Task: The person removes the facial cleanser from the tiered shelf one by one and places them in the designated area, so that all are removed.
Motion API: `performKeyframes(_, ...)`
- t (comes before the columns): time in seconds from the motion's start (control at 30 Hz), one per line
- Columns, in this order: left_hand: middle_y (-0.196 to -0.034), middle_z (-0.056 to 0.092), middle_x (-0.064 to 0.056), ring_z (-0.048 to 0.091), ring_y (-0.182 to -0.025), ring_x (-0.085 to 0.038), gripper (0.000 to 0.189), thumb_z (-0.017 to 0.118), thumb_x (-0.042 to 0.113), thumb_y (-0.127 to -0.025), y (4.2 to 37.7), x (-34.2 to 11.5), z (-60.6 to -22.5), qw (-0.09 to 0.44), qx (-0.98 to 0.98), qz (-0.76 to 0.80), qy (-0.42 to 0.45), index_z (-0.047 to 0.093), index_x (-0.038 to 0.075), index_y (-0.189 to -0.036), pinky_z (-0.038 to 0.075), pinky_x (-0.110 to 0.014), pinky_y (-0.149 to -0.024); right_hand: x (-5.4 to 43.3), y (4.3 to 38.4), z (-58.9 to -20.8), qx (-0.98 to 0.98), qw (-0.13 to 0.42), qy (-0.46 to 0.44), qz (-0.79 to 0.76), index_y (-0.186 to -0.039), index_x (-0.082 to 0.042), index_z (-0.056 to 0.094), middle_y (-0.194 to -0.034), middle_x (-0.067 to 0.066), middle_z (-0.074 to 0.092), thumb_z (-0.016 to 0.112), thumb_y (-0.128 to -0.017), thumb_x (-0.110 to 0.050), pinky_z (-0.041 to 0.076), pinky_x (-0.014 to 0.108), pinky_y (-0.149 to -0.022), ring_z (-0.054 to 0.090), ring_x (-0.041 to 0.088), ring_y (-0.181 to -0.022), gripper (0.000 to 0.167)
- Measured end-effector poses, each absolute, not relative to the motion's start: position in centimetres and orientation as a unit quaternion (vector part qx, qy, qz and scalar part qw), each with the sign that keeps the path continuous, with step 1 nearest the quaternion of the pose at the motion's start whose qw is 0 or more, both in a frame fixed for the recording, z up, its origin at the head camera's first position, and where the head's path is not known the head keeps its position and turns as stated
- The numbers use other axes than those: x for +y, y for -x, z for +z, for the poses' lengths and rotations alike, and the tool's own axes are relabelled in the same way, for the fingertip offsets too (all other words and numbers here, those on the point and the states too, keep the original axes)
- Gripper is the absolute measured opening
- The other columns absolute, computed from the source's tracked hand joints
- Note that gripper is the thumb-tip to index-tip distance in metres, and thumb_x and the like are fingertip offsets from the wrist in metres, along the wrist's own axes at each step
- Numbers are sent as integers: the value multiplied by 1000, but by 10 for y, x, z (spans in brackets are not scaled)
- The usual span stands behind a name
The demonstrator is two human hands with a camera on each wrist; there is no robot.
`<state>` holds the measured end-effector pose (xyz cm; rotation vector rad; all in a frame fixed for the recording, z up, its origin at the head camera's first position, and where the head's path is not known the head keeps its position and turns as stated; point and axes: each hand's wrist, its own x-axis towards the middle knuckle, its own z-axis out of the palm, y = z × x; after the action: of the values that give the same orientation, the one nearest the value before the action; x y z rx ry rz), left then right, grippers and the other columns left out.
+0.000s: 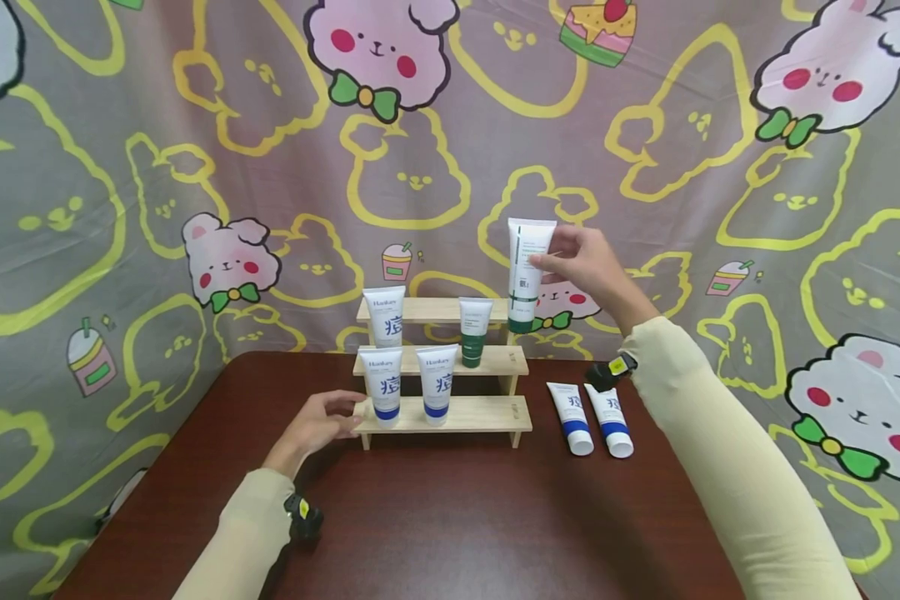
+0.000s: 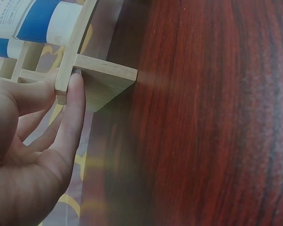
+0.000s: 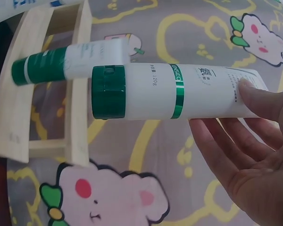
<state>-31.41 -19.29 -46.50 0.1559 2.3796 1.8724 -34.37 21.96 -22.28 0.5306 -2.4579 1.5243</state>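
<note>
Gripping a white tube with a green cap (image 1: 524,282), the right hand (image 1: 591,265) has its grip narrowed near the tube's upper end, thumb on the front and fingers behind. I see the tube upright, cap down, in the air by the right end of the wooden stand's top step (image 1: 432,310). On my left wrist view, the left hand (image 1: 321,427) pinches the left end of the bottom step (image 1: 487,414), one fingertip tucked beneath the board close to a leg.

I make out a smaller green-capped tube (image 1: 474,333) standing toward the right of the middle step (image 1: 507,362), and a blue-banded tube (image 1: 385,315) at that step's left. Two more blue-banded tubes stand on the bottom step, one left (image 1: 382,385) and one near the middle (image 1: 436,386). To the right of the stand, I have two others lying side by side (image 1: 570,419) on the dark red tabletop (image 1: 450,525), caps toward the near edge. Behind everything hangs a cartoon-printed cloth (image 1: 435,258).
</note>
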Motion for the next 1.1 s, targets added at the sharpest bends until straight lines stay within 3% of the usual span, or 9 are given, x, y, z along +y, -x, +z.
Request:
performKeyframes(0.17, -116, 60, -24, 69, -88, -28, 39, 69, -7, -89, 314, -194, -466, 54, 787, 613, -47, 62, -6, -127, 61, -39, -75, 230, 341, -233, -844, 93, -159, 503, -128, 3, 59, -119, 20, 65, 76, -92, -20, 60, 36, -79, 67, 28, -99, 46)
performKeyframes(0.4, -115, 61, -23, 69, -87, -27, 38, 69, -8, -89, 315, -195, -466, 54, 791, 608, -37, 63, -4, -127, 61, -38, -75, 244, 341, -244, -854, 93, -144, 491, -126, 3, 61, -117, 21, 66, 76, -92, -20, 59, 42, -81, 69, 24, -93, 44)
performKeyframes(1.1, -114, 61, -23, 69, -86, -28, 38, 69, -8, -88, 313, -193, -463, 52, 792, 608, -39, 64, -4, -126, 61, -38, -74, 286, 331, -276, -870, 63, -144, 466, -134, 7, 55, -120, 26, 63, 73, -94, -23, 60, 33, -76, 67, 27, -95, 53)
